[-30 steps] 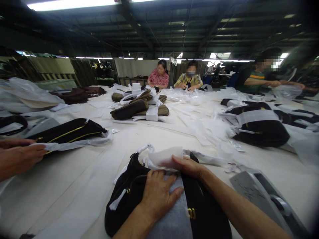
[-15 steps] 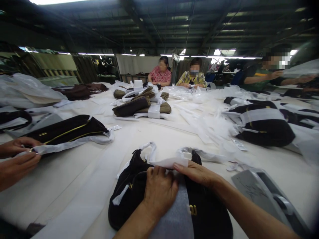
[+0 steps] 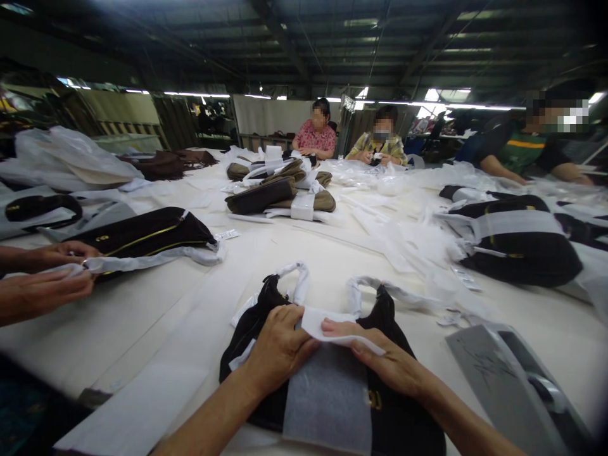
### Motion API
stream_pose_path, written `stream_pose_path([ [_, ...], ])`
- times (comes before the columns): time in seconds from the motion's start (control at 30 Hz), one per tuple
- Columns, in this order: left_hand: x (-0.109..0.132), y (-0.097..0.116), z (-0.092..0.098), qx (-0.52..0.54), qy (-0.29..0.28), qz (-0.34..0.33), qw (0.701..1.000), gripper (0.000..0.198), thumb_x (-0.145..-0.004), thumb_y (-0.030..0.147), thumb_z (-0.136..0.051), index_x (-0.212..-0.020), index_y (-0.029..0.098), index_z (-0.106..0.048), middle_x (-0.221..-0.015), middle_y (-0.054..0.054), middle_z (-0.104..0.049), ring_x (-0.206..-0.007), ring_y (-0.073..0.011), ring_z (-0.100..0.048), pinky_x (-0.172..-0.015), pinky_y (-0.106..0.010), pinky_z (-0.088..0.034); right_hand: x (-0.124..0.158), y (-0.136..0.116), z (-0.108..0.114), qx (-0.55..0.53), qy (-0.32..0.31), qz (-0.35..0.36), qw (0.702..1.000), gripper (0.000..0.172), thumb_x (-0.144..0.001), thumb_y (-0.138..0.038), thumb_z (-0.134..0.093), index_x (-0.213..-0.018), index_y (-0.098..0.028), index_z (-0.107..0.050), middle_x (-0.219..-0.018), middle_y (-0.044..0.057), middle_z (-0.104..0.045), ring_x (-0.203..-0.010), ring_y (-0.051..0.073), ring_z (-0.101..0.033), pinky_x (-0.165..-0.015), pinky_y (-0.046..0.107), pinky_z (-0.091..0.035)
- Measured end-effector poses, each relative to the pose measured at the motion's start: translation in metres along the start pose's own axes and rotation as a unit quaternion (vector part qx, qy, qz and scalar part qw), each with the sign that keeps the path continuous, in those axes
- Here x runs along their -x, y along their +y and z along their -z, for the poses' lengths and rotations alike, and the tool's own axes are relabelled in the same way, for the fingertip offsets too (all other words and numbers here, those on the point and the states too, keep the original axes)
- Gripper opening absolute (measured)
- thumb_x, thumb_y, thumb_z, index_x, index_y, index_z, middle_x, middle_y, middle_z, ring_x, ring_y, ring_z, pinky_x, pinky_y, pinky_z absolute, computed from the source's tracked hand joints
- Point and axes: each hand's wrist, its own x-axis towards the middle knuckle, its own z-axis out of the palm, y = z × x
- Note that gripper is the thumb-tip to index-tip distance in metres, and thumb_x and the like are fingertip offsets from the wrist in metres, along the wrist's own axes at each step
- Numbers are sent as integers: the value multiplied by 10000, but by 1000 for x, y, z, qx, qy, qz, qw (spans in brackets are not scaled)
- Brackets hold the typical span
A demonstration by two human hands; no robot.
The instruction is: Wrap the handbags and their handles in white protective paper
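Note:
A black handbag (image 3: pixel 408 405) lies in front of me, with a gold emblem on its face and its strap wrapped in white. A translucent white wrapping strip (image 3: pixel 327 392) runs over the middle of the bag and folds over at its top. At the strip's left edge, my left hand (image 3: pixel 280 345) is closed, fingers curled on the top fold and thumb pressed along it. My right hand (image 3: pixel 389 364) has the folded end between its fingers and thumb, beside the emblem. Part of the bag's top is hidden by both hands.
A grey tape dispenser (image 3: pixel 494 380) is at right. Another person's hands (image 3: pixel 61 272) work on a black bag (image 3: pixel 147 237) at left. Olive bags (image 3: pixel 280 193) are stacked mid-table; a wrapped black bag (image 3: pixel 522 244) lies at right. Loose white sheets (image 3: pixel 175 354) spread across the table (image 3: pixel 256 244).
My left hand has shifted left and up from the strip's middle to its edge. My right hand has moved lower, folding the strip's end down toward me. The camera view has turned slightly.

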Motion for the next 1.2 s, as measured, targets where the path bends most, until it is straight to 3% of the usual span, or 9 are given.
stream_pose_path([
  [0.1, 3, -2, -8, -18, 5, 11, 1000, 265, -868, 303, -428, -1070, 220, -578, -1039, -73, -592, -1028, -220, -502, -962, -485, -294, -1, 2, -1, 41, -25, 40, 998, 384, -924, -332, -310, -1271, -239, -445, -1333, 44, -438, -1262, 173, -329, -1066, 376, -194],
  [0.23, 6, -5, -6, -11, -35, 17, 999, 350, -847, 181, -437, -1182, 250, -509, -1144, -72, -569, -1144, -219, -441, -1004, -484, -243, -3, -2, -2, 120, -64, 61, 989, 375, -925, -312, -316, -1277, -258, -433, -1339, 44, -428, -1269, 164, -319, -1070, 391, -163],
  [0.47, 7, -12, -7, -1, -70, 47, 996, 353, -835, 211, -471, -1177, 285, -518, -1198, -48, -548, -1231, -241, -359, -1022, -482, -208, -6, -5, -2, 251, -147, 102, 951, 435, -892, -343, -375, -1314, -232, -381, -1368, 59, -380, -1303, 190, -241, -1067, 403, -136],
  [0.63, 7, -13, -10, 25, -43, 66, 997, 327, -843, 215, -444, -1158, 252, -524, -1142, -49, -578, -1271, -242, -298, -1021, -482, -200, -6, -4, -2, 313, -196, 127, 920, 485, -839, -291, -417, -1319, -246, -368, -1407, 25, -315, -1328, 220, -148, -1063, 441, -110],
  [0.8, 12, -13, -14, 45, 29, 83, 995, 354, -779, 162, -488, -1132, 178, -467, -1082, -68, -594, -1217, -218, -385, -1033, -456, -202, -2, -17, -3, 353, -234, 129, 897, 554, -790, -230, -447, -1334, -221, -345, -1430, 39, -264, -1335, 246, -97, -1065, 480, -68],
  [0.97, 14, -9, -10, 23, 24, 36, 999, 236, -782, 102, -445, -984, 196, -519, -1026, -37, -616, -1202, -234, -401, -1027, -503, -181, 12, -32, -21, 349, -205, 102, 909, 722, -810, -428, -463, -1385, -86, -194, -1426, 172, -215, -1332, 260, -94, -1077, 464, -84],
  [1.07, 14, -6, -6, -25, 66, 10, 997, 232, -803, 78, -402, -938, 187, -557, -1055, -70, -599, -1145, -241, -455, -988, -515, -251, 19, -31, -32, 361, -179, 93, 911, 746, -809, -419, -475, -1390, -72, -160, -1430, 183, -189, -1335, 253, -69, -1084, 444, -99],
  [1.2, 26, 1, -2, -72, 125, -123, 982, 227, -838, 89, -390, -886, 181, -592, -1038, -77, -605, -1055, -208, -518, -971, -465, -327, 22, -24, -36, 375, -164, 100, 907, 725, -821, -433, -463, -1386, -80, -179, -1432, 173, -194, -1337, 243, -60, -1083, 441, -101],
])
